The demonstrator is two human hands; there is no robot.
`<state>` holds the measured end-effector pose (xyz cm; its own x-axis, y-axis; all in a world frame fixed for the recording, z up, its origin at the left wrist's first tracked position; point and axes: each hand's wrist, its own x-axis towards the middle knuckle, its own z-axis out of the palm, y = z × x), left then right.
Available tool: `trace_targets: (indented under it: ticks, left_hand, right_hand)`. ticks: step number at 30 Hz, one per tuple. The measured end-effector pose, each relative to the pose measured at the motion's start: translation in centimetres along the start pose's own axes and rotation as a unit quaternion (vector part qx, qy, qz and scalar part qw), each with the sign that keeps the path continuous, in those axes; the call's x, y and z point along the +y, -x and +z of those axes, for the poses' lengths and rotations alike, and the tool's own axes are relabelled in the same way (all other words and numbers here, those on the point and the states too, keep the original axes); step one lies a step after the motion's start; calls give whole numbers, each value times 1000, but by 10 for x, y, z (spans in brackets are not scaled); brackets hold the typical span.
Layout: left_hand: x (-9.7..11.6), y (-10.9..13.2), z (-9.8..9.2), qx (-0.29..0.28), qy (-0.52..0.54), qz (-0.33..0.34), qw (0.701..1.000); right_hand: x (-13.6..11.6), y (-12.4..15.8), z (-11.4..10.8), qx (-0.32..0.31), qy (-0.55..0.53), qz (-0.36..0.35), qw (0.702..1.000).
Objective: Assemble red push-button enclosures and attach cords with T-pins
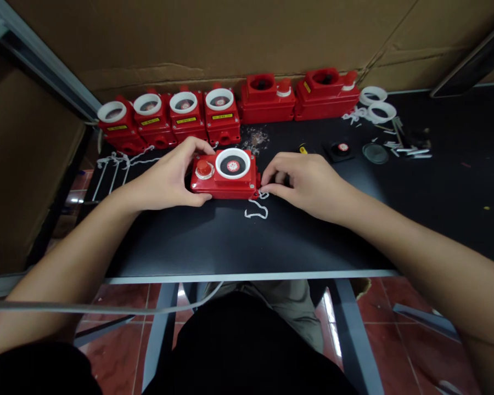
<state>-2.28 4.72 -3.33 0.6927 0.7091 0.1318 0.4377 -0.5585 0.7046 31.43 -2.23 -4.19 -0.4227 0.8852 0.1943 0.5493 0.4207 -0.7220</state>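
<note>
A red box-shaped device (226, 189) lies on the black tabletop in front of me. It bears a white ring (233, 163) around a dark round face and a red knob (203, 168) with a white collar. My left hand (175, 173) grips the device's left end between thumb and fingers. At the right end, my right hand (302, 181) pinches a white cord (264, 195) by the device's corner. A loose length of that cord curls on the table below. Part of the pinch is hidden by my fingers.
Several similar red devices (185, 119) stand along the cardboard wall (239, 33). To the right lie white rings (381, 112), a clear disc (375, 153), a black square plate (338, 151) and small metal rods (414, 152). A grey edge strip (255, 276) borders the table's front.
</note>
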Motion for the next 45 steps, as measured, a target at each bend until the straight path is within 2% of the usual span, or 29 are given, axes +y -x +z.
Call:
trace_targets:
  ticks: [5,14,16,19,20,22,25,27,29,31,33,37,40,43,45]
  left_hand:
    - [7,0,-3,-23,-108,19,994]
    - [2,0,1,-13,-129,21,991]
    - [2,0,1,-10,-124,18,992]
    - [2,1,1,-9,-118,16,993]
    - [2,1,1,-9,-118,17,993]
    - [2,1,1,-10,-121,18,992]
    - [4,0,2,-11,-125,12,992]
    - [5,-1,2,-13,-125,8,992]
    - [6,-1,2,-12,-122,8,992]
    - [7,-1,1,-10,-115,7,993]
    - [7,-1,1,-8,-111,6,994]
    - [6,-1,1,-12,-126,7,992]
    - [8,-1,1,-19,-140,1,990]
    - [13,-1,0,-25,-154,-10,988]
    - [17,-1,-2,-30,-161,-18,986]
  right_hand:
    - [-2,-2,-1,5,38,9,999]
    - [-2,-5,-1,11,31,21,999]
    - [-6,-4,-11,13,35,21,999]
    - [-12,4,-43,17,70,30,997]
    - [-14,8,-57,2,106,49,993]
    - [-14,16,-85,-32,204,130,970]
    - [-9,23,-108,-150,295,305,893]
    - [-4,23,-106,-197,302,331,872]
    - [0,22,-95,-201,307,284,886]
    - [2,20,-82,-177,321,223,903]
    - [4,20,-72,-147,341,193,908]
    - [7,13,-58,-37,375,230,897]
    - [7,4,-51,25,299,232,925]
    - [3,-2,-50,29,201,216,955]
    - [-1,-4,-55,17,168,233,958]
